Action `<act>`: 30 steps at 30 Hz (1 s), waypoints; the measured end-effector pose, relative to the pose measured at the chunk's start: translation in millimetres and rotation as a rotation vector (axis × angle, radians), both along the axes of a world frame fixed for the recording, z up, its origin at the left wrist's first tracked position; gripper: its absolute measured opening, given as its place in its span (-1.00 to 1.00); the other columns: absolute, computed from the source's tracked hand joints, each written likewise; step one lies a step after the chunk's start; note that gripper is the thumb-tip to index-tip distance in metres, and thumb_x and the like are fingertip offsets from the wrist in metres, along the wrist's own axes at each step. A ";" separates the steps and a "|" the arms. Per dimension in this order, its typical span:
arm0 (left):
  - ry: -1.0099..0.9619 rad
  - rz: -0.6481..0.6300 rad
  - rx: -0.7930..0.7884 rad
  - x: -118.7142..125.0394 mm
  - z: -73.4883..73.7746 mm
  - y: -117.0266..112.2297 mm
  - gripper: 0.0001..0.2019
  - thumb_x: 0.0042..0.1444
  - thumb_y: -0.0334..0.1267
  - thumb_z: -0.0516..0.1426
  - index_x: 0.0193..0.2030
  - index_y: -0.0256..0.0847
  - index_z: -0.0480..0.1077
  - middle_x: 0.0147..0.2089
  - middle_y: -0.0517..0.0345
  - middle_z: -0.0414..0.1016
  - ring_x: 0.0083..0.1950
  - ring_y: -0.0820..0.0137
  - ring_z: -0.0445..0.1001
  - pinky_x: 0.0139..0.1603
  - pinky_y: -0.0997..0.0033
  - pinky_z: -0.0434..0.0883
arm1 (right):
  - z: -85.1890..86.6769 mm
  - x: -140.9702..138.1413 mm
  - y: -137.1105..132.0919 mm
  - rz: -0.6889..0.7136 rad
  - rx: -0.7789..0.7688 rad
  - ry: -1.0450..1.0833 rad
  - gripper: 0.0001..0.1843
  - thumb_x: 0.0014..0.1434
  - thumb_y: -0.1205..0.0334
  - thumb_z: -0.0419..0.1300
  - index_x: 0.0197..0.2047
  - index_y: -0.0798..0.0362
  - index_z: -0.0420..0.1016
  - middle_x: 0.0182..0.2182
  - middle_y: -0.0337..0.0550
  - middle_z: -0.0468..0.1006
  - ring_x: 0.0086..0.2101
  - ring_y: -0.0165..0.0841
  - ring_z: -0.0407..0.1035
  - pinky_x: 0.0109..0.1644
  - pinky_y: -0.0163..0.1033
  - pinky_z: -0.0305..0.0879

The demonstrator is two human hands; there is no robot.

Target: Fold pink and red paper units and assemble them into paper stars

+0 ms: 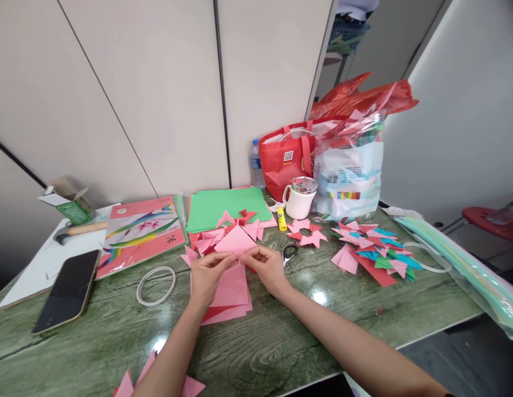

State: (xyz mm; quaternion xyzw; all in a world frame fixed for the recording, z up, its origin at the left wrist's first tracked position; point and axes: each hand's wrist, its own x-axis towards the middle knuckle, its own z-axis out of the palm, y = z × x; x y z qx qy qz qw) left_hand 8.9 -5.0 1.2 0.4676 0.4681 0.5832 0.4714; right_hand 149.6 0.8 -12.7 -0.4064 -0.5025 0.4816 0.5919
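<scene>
Both hands meet over the middle of the green table [281,342]. My left hand [207,273] and my right hand [267,267] each pinch an edge of a folded pink paper sheet [235,241], holding it just above a stack of pink and red sheets [229,295]. Behind the hands lies a heap of folded pink and red paper triangles [223,229]. Black-handled scissors [288,253] rest right beside my right hand.
A phone [68,289] and a white ring [156,285] lie at left, near a coloured paper pack [143,234] and green sheets [227,207]. A glue stick [281,219], white mug [300,199], red bag [285,157], plastic bag [349,176] and multicoloured folded pieces [374,251] sit right.
</scene>
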 end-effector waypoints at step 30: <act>-0.151 -0.004 -0.072 7.8 2.1 -2.5 -0.75 -0.30 -0.29 0.35 -0.39 -0.30 0.52 -0.46 0.16 0.58 -0.42 0.34 0.56 -0.23 0.25 0.56 | -4.4 -2.0 -0.9 0.008 0.030 0.127 -0.69 -0.20 0.17 0.39 -0.49 0.07 0.34 -0.62 -0.34 0.42 -0.57 -0.44 0.36 -0.45 -0.33 0.29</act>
